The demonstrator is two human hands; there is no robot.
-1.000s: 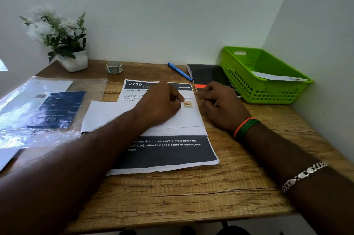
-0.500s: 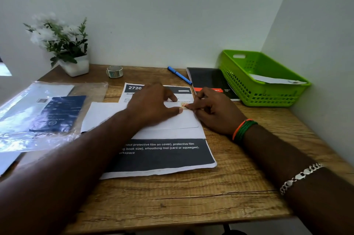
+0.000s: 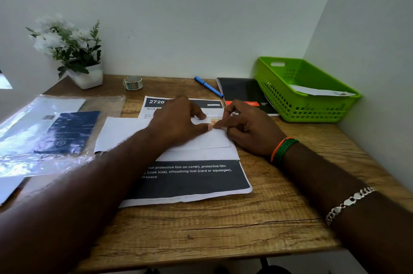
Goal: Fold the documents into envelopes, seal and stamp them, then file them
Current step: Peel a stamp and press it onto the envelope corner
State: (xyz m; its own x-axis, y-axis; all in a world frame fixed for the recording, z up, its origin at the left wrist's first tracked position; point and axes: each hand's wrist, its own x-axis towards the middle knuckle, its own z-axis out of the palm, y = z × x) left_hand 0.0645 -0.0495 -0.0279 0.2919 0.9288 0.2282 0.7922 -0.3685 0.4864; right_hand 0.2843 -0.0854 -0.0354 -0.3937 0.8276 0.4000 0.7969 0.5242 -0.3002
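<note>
Two hands (image 3: 178,121) (image 3: 250,128) press one stamp (image 3: 215,121) onto one envelope (image 3: 201,141).

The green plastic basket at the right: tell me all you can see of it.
The green plastic basket is a shallow rectangular tray of bright lime plastic, with slotted lattice walls and a handle cutout in its far end. It stands upright on the wooden desk in the far right corner, close to the wall, beside a black notebook. A white envelope lies slanted inside. Neither hand touches it.
</note>
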